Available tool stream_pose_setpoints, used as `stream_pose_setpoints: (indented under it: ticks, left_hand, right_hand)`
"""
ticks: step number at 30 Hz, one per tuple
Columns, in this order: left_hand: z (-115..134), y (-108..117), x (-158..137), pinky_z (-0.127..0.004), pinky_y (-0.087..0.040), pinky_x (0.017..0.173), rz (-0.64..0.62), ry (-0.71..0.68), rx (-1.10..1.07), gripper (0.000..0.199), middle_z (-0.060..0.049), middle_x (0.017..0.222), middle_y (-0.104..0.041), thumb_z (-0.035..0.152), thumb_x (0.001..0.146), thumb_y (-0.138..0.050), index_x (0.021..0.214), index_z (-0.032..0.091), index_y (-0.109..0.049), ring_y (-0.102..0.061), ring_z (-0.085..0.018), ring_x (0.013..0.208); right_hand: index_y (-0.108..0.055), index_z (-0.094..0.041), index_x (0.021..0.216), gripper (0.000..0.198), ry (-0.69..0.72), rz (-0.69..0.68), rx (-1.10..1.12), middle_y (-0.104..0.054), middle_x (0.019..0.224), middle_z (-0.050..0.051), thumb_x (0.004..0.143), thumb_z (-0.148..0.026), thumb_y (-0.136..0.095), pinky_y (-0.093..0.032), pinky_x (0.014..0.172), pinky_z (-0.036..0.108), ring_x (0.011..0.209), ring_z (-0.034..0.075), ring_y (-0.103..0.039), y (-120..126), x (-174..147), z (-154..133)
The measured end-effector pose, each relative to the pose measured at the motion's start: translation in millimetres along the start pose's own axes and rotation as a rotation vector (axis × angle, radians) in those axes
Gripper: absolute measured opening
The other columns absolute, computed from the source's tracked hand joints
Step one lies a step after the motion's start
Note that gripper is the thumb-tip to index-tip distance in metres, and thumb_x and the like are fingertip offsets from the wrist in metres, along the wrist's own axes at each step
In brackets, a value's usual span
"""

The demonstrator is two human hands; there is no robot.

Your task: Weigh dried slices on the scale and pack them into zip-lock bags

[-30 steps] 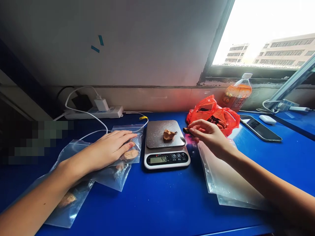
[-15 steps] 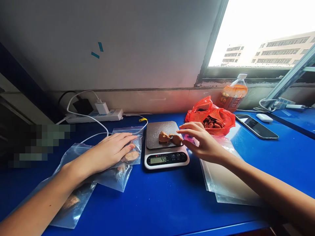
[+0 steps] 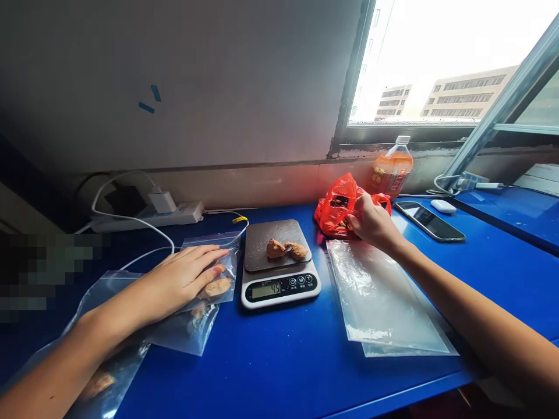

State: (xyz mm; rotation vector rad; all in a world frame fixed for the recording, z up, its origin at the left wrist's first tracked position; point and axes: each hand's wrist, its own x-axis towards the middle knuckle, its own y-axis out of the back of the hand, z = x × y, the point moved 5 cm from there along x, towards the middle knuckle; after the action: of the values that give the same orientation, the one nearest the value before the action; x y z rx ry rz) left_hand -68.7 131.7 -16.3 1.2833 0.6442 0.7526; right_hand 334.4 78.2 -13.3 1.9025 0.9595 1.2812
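Observation:
My left hand [image 3: 186, 278] lies flat with its fingers stretched out on a clear zip bag [image 3: 227, 249] that holds light brown pieces. More such bags lie under the wrist and forearm. To its right, a digital kitchen scale [image 3: 279, 294] carries two brown, rough-skinned lumps [image 3: 286, 250], and its display seems to read 4.5. My right hand [image 3: 373, 224] is at the mouth of a red plastic bag [image 3: 334, 203]. Its thumb and bent fingers close on the thin plastic, and some fingertips are hidden. Dark reddish-brown pieces show inside the bag.
Flat clear bags [image 3: 379, 297] lie right of the scale. Behind the red bag stands a bottle of orange drink [image 3: 395, 169]. A phone [image 3: 430, 220] and a white case [image 3: 443, 206] lie farther right. A power strip [image 3: 183, 216] with cables runs along the wall.
My right hand has left the lumps on the scale and moved up and right to the red bag. My left hand stays on the zip bag. The view has turned slightly right.

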Motion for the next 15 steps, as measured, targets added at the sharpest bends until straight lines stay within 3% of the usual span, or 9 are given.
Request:
stream_pose_setpoints:
  ticks: [4,7,11,15]
  left_hand:
    - [-0.7,-1.2,0.3,-0.05,-0.038,0.112,0.005,-0.016,0.009,0.061,-0.007,0.146,-0.054,0.058,0.095,-0.032,0.141,0.024,-0.053,-0.047,-0.03,0.136]
    - [2.4,-0.3,-0.7,-0.048,-0.038,0.111,0.009,-0.026,0.02,0.058,-0.007,0.145,-0.055,0.055,0.096,-0.032,0.141,0.024,-0.053,-0.047,-0.029,0.135]
    - [7.9,1.7,-2.7,-0.047,-0.036,0.112,-0.008,-0.015,0.026,0.057,-0.006,0.146,-0.054,0.052,0.097,-0.031,0.141,0.024,-0.052,-0.045,-0.028,0.136]
    - [10.2,1.6,-3.4,-0.046,-0.035,0.113,-0.036,0.001,0.039,0.057,-0.005,0.148,-0.052,0.051,0.097,-0.029,0.143,0.025,-0.05,-0.043,-0.028,0.138]
  right_hand:
    - [-0.048,-0.022,0.085,0.017,0.054,-0.101,-0.137,-0.065,0.08,0.01,0.079,-0.036,-0.056,-0.041,0.065,0.035,0.077,0.026,-0.059,-7.9,-0.5,-2.2]
    - [-0.049,-0.021,0.086,0.015,0.099,-0.089,-0.18,-0.065,0.08,0.011,0.078,-0.032,-0.057,-0.042,0.065,0.035,0.082,0.029,-0.059,-8.5,-2.3,-3.9]
    - [-0.054,-0.02,0.089,0.014,0.114,0.025,-0.078,-0.065,0.077,0.008,0.076,-0.024,-0.054,-0.043,0.063,0.035,0.076,0.025,-0.06,3.1,-5.5,-10.0]
    - [-0.056,-0.02,0.091,0.017,0.115,0.219,0.174,-0.065,0.075,0.004,0.075,-0.02,-0.055,-0.046,0.062,0.034,0.065,0.019,-0.059,36.3,-15.0,-30.3]
